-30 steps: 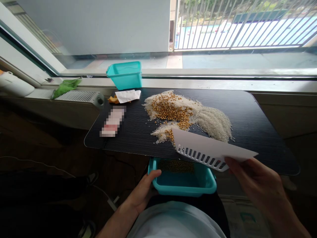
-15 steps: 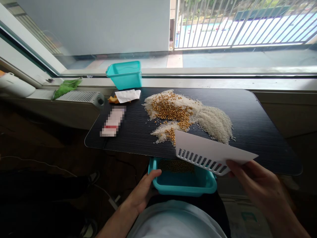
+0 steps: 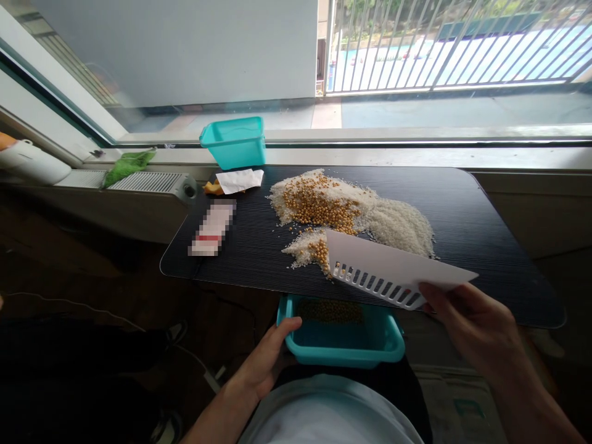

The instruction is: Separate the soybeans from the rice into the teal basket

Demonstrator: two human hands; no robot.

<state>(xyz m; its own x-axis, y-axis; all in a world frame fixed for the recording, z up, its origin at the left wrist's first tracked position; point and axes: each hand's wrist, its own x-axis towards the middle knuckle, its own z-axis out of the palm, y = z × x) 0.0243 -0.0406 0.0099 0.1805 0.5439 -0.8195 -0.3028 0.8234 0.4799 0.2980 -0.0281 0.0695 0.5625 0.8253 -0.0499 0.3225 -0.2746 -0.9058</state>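
Observation:
My right hand [image 3: 462, 314] pinches the right end of a white slotted plastic sheet [image 3: 398, 262]. The sheet slants over the front of the table, its left end beside a small heap of white rice and yellow soybeans [image 3: 319, 250]. Behind it spreads a larger pile of rice [image 3: 400, 225] with soybeans [image 3: 324, 206] on top. My left hand [image 3: 272, 351] grips the left side of a teal bin [image 3: 346, 356], thumb over the rim. The bin sits at my lap under the table edge, with beans [image 3: 330, 310] inside along its far side.
A second teal bin [image 3: 235, 145] stands at the back by the window. White paper [image 3: 239, 181] and a blurred pinkish packet [image 3: 213, 228] lie on the left of the dark table [image 3: 472, 228]. A green cloth [image 3: 129, 166] rests on the radiator. At lower left, another person's shoes [image 3: 176, 332] show.
My right hand has moved the slotted sheet slightly up and away from me, further over the table. My left hand and the bin have stayed in place.

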